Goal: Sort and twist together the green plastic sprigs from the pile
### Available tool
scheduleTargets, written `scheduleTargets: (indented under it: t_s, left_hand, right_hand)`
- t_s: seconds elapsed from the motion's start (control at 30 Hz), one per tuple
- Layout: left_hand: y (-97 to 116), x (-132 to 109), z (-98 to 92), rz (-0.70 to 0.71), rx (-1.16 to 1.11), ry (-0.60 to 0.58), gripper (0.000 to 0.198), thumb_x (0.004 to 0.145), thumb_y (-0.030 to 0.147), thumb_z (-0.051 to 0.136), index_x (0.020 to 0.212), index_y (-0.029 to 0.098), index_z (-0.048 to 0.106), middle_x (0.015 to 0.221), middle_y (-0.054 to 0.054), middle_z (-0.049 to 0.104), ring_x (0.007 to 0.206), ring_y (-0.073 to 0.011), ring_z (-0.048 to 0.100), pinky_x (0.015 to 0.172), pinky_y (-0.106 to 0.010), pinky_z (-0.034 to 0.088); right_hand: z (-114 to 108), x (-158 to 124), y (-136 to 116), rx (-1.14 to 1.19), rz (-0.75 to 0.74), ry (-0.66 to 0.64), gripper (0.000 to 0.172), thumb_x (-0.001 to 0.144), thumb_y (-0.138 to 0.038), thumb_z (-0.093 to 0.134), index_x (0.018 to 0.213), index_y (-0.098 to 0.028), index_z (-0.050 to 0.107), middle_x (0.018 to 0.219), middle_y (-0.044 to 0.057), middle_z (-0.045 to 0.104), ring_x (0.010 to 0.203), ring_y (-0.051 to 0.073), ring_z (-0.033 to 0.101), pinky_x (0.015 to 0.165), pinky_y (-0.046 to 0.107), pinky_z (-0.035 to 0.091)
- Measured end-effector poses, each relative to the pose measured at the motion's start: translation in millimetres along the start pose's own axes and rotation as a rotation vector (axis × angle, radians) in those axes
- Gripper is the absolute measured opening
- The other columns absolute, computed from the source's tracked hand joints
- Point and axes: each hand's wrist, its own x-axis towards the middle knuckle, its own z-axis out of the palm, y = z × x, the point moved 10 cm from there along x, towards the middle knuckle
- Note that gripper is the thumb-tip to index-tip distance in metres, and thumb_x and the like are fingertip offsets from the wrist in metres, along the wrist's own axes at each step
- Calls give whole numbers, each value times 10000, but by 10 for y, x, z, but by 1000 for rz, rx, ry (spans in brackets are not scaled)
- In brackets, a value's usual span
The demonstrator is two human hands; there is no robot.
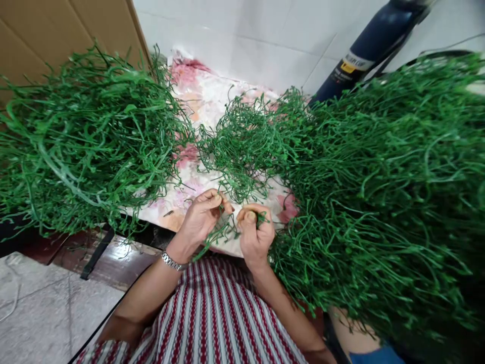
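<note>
My left hand (pixel 202 215) has thumb and forefinger pinched on a thin green stem (pixel 215 237), which looks like a plastic artificial plant stem and hangs below the fingers toward my wrist. Close beside it, my right hand (pixel 257 230) is closed, thumb against curled fingers, with a bit of green stem (pixel 262 218) poking out. Both hands are just above the front edge of a floral tablecloth (pixel 189 189). Directly beyond them lies a loose heap of curly green stems (pixel 261 136) with small knobbed tips.
A large tangled pile of green stems (pixel 98 131) rises on the left, against a cardboard sheet (pixel 64 30). An even bigger pile (pixel 379 202) fills the right side. Behind it leans a dark blue cylinder (pixel 359 55) near the white tiled wall (pixel 265 30). Someone's knee (pixel 352 328) shows lower right.
</note>
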Motion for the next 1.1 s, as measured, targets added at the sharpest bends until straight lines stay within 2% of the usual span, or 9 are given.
scheduleTargets:
  t_s: [0.2, 0.3, 0.37, 0.47, 0.63, 0.7, 0.9, 1.0, 1.1]
  left_hand:
    - [171, 20, -11, 90, 71, 20, 93, 697, 223, 634, 643, 156, 597, 701, -18, 602, 717, -134, 577, 760, -274, 439]
    - [224, 6, -14, 141, 130, 20, 92, 680, 235, 660, 631, 174, 612, 697, -6, 598, 705, -124, 562, 735, -259, 438]
    - [249, -16, -27, 173, 155, 16, 91, 669, 234, 682, 628, 176, 625, 678, -2, 597, 671, -113, 546, 698, -245, 431]
    - [288, -53, -73, 194, 150, 15, 129, 679, 244, 691, 610, 173, 609, 609, 8, 573, 590, -100, 515, 621, -239, 416]
    - [386, -85, -163, 190, 146, 40, 198, 681, 306, 704, 618, 180, 565, 556, 35, 508, 489, -80, 457, 514, -225, 376]
    - [414, -99, -177, 190, 152, 39, 191, 693, 313, 695, 640, 183, 565, 559, 40, 494, 474, -74, 438, 497, -218, 364]
    - [248, -200, -135, 98, 401, -88, 183, 725, 273, 670, 866, 172, 613, 750, 0, 555, 672, -92, 509, 621, -196, 401]
    - [197, -255, -150, 123, 601, -122, 143, 740, 252, 647, 842, 156, 621, 765, -7, 550, 697, -104, 514, 626, -200, 404]
    - [282, -299, -135, 228, 795, -110, 88, 759, 233, 614, 762, 146, 626, 701, -1, 538, 664, -107, 506, 609, -207, 393]
  right_hand:
    - [36, 16, -53, -377, 28, -75, 213, 830, -360, 525, 976, -206, 552, 689, -17, 530, 567, 106, 461, 556, 239, 386]
    - [154, 9, -58, -474, 45, -156, 249, 769, -372, 606, 940, -198, 562, 680, -19, 555, 565, 107, 473, 577, 240, 397]
    - [232, -1, -82, -524, 29, -203, 184, 770, -342, 604, 870, -190, 574, 701, -4, 583, 597, 113, 498, 608, 243, 404]
    - [304, -18, -118, -538, 18, -256, 104, 812, -277, 543, 820, -181, 583, 718, 9, 605, 636, 116, 530, 632, 239, 411]
    - [473, -97, -94, -434, 51, -461, 147, 857, -270, 487, 857, -169, 594, 749, 14, 610, 669, 113, 552, 651, 232, 424]
    - [511, -120, -95, -417, 43, -500, 162, 866, -277, 476, 860, -165, 593, 733, 13, 605, 654, 112, 547, 637, 231, 423]
    - [486, -112, -238, -580, -150, -412, 98, 858, -210, 472, 867, -166, 558, 765, 40, 610, 704, 141, 570, 654, 250, 432]
    - [527, -151, -284, -675, -258, -433, 147, 836, -132, 451, 952, -165, 535, 848, 62, 619, 796, 160, 589, 701, 258, 451]
    - [555, -183, -293, -804, -315, -473, 202, 790, -81, 436, 958, -152, 523, 847, 71, 610, 814, 177, 585, 707, 268, 453]
